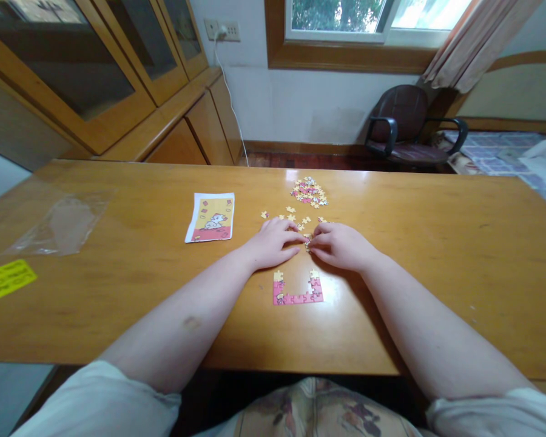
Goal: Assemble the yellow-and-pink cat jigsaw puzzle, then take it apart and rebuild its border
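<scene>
Pieces: small puzzle pieces (pixel 307 243) pinched between both hands, on the desk (pixel 437 255) just above the assembled corner.
Left hand (pixel 273 241): fingers pressed together, steadying the pieces.
Right hand (pixel 341 246): fingers pinching the pieces from the other side.
Assembled section (pixel 297 290): U-shaped pink border, nearest the person.
Loose pile (pixel 308 191): farther back.
Reference picture (pixel 210 225): left, face up for consulting.
Plastic bag (pixel 61 223): far left.
</scene>
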